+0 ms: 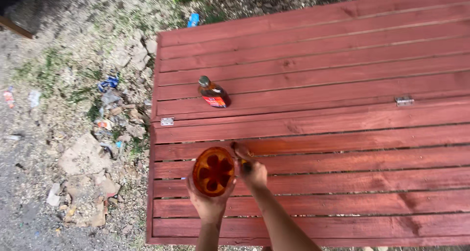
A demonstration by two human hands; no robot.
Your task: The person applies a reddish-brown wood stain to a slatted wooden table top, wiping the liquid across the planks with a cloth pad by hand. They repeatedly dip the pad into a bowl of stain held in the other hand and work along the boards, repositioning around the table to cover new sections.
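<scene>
Head view: in the lower middle of the frame, the left hand (209,202) cups a round, clear container (213,171) holding orange-brown liquid, seen from above; its grip is closed around the underside, fingers curling up the sides. Just to its right, touching or nearly touching the container's rim, the right hand (253,172) is clamped on a small brush (241,153), whose tip rests on a plank of the red slatted wooden surface (342,133). The plank running rightward from the brush looks glossier and more orange than its neighbours, so I judge that the step in hand is brushing a stain or finish onto the boards, with the lower planks seemingly wet and the upper ones duller.

Above, in the centre-left of the frame, a small bottle (213,94) of amber liquid with a red label stands well apart from both hands. Two metal hinges (404,100) sit along one seam. Left of the surface lies gravel ground (73,133) strewn with rubble and litter.

The next move likely calls for a reloaded brush and a steady stroke along the grain, keeping the container level.
</scene>
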